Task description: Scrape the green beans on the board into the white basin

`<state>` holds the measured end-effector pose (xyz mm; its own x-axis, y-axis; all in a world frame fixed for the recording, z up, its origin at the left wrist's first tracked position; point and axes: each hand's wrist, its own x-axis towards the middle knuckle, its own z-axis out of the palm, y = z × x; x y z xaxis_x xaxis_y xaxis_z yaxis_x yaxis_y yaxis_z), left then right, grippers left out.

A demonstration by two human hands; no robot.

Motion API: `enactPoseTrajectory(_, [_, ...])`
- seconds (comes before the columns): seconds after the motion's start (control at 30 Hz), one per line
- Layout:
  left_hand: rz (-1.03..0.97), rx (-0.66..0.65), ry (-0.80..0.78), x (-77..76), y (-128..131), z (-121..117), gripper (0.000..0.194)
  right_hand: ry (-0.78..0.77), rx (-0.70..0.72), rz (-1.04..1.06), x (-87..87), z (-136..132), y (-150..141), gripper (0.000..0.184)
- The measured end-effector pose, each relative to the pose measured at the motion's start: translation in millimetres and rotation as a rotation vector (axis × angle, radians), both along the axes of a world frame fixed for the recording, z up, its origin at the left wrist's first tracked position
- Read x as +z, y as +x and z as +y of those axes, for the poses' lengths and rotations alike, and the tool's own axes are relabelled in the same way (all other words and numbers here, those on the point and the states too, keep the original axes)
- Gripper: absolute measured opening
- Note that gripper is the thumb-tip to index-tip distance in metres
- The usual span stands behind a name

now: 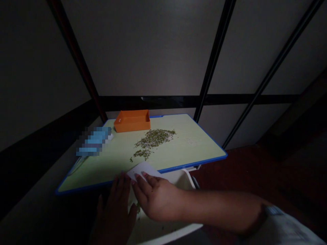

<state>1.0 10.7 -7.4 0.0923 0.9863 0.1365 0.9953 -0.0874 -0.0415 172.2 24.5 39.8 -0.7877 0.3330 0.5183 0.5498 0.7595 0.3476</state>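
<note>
The fingers of your right hand are spread a little and laid across a white card, nearer to you than the seed pile. The thumb is hidden, so I cannot tell whether you pinch the card or only press on it. Laying several fingertips across it probably keeps it flat and steady. Your left hand is in shadow on the near left side of the pile, its fingers stretched out and its thumb apart, with nothing seen in its grasp. Its fingertips come up beside the card's left corner, perhaps to guard that side; contact is too dark to judge.

The small, greenish seeds lie loose in the middle of the counter, with a thinner straggle on the pile's near left side. Nearer to you than the pile, a white tub sits at the counter's near edge, below your right hand, placed where it could catch grains coming over the edge; a few show inside it. An orange tray stands beyond the pile and to its left, its raised sides suited to keeping loose things in. A blurred blue item lies left of the pile; I cannot tell what it is.
</note>
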Motion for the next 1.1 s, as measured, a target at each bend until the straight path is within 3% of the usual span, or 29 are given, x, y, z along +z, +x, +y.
enactPoseTrajectory(0.73, [0.05,0.036,-0.089,8.3,3,0,0.056,-0.035,-0.089,-0.035,-9.2,1,3,0.042])
enactPoseTrajectory(1.1, [0.003,0.002,-0.021,-1.0,-3,0,0.059,-0.072,-0.175,-0.011,-9.6,13,10,0.042])
